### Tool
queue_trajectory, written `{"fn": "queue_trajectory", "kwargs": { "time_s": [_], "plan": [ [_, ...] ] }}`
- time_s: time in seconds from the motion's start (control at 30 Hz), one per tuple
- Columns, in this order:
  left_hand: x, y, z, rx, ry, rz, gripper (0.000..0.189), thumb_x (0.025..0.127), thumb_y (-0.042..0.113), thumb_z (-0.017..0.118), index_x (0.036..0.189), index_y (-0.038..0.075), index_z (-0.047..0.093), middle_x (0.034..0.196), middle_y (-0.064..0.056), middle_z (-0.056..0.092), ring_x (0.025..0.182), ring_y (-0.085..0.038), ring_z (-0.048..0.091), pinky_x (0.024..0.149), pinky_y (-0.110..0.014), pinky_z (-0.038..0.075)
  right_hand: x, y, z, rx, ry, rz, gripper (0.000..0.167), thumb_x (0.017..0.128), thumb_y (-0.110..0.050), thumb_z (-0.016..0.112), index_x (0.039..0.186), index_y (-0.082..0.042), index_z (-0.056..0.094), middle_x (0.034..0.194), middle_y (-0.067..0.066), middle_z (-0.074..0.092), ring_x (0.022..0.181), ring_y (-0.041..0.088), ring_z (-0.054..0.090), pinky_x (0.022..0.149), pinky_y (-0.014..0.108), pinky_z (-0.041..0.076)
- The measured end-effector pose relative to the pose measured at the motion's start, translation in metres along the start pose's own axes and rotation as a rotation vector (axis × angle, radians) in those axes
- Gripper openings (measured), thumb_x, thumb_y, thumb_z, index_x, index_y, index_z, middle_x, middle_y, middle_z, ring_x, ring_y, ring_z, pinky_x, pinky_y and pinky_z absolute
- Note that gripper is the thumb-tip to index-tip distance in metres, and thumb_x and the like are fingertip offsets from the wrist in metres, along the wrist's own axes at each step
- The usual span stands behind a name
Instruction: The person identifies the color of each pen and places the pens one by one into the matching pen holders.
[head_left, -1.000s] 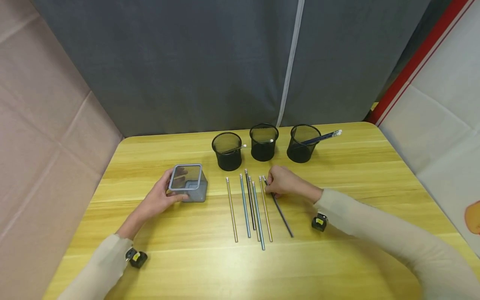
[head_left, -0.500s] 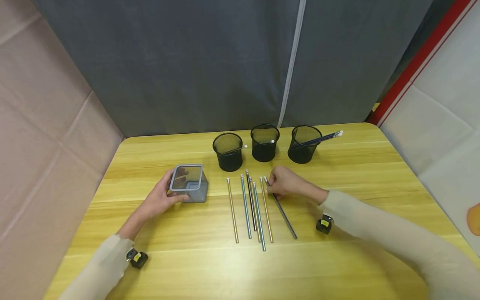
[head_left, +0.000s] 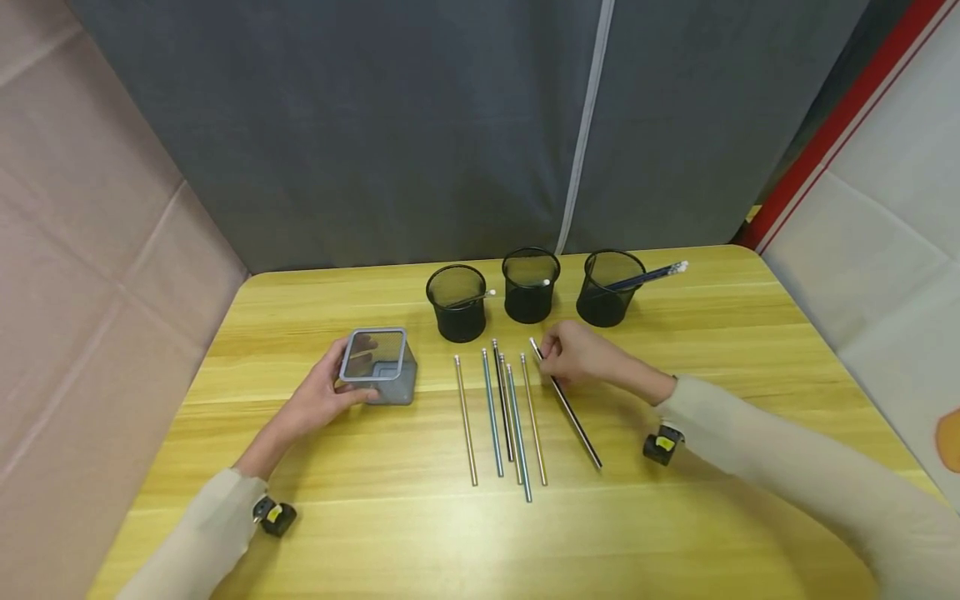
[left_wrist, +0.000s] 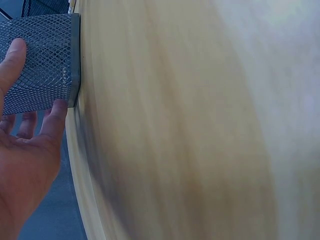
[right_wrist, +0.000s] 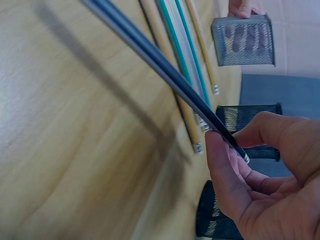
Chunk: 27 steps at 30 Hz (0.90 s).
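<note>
My right hand (head_left: 579, 354) pinches a dark pencil (head_left: 573, 417) near its eraser end; in the right wrist view the pencil (right_wrist: 175, 77) slants above the table with its shadow below. To its left several gold, blue and black pencils lie side by side, among them a gold pencil (head_left: 535, 425) and a blue pencil (head_left: 492, 417). My left hand (head_left: 321, 392) holds a square grey mesh pencil holder (head_left: 397, 387), thumb on the near side and fingers behind it. In the left wrist view that holder (left_wrist: 45, 65) stands on the table.
Three round black mesh cups stand along the back: a left cup (head_left: 459, 321) and a middle cup (head_left: 528, 304) with a pencil each, and a right cup (head_left: 600, 307) with dark pencils leaning out. A grey curtain (head_left: 375, 133) hangs behind the wooden table (head_left: 375, 517).
My right hand has shifted slightly right and lifted the dark pencil, whose lower end swung right. The left hand and the mesh holder have stayed in place.
</note>
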<state>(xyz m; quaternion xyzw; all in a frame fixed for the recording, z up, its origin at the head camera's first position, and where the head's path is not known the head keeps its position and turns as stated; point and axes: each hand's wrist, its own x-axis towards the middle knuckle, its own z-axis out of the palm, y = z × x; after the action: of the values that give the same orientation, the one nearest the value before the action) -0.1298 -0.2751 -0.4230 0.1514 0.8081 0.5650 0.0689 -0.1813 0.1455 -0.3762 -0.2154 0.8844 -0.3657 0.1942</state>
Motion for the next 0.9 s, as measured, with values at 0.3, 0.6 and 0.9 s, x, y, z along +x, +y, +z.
{"fn": "queue_trajectory", "kwargs": {
  "time_s": [0.3, 0.6, 0.9],
  "plan": [
    [0.000, 0.001, 0.001, 0.004, 0.001, 0.002, 0.083, 0.086, -0.002, 0.080, 0.154, 0.007, 0.032, 0.151, -0.019, 0.041, 0.140, -0.041, 0.037, 0.100, -0.029, 0.047, -0.006, -0.019, -0.011, -0.014, 0.062, -0.067, 0.005, 0.085, 0.001, 0.065, 0.088, -0.001, 0.063, 0.072, 0.004, 0.061, 0.055, 0.017, 0.065, 0.057, 0.030, 0.058],
    [-0.001, 0.002, 0.001, 0.010, 0.002, 0.003, 0.084, 0.086, -0.002, 0.080, 0.154, 0.006, 0.032, 0.150, -0.020, 0.041, 0.140, -0.042, 0.037, 0.100, -0.029, 0.048, -0.009, -0.037, -0.017, 0.015, 0.060, -0.129, 0.009, 0.088, 0.003, 0.061, 0.096, 0.000, 0.063, 0.082, 0.007, 0.063, 0.064, 0.021, 0.069, 0.059, 0.031, 0.059],
    [-0.001, 0.003, 0.001, 0.018, 0.006, 0.006, 0.084, 0.086, -0.002, 0.080, 0.154, 0.006, 0.032, 0.151, -0.019, 0.041, 0.140, -0.041, 0.037, 0.100, -0.028, 0.047, -0.009, -0.048, -0.024, 0.004, 0.093, -0.187, 0.009, 0.090, 0.003, 0.061, 0.099, 0.000, 0.063, 0.086, 0.007, 0.065, 0.073, 0.021, 0.067, 0.065, 0.033, 0.058]
  ]
}}
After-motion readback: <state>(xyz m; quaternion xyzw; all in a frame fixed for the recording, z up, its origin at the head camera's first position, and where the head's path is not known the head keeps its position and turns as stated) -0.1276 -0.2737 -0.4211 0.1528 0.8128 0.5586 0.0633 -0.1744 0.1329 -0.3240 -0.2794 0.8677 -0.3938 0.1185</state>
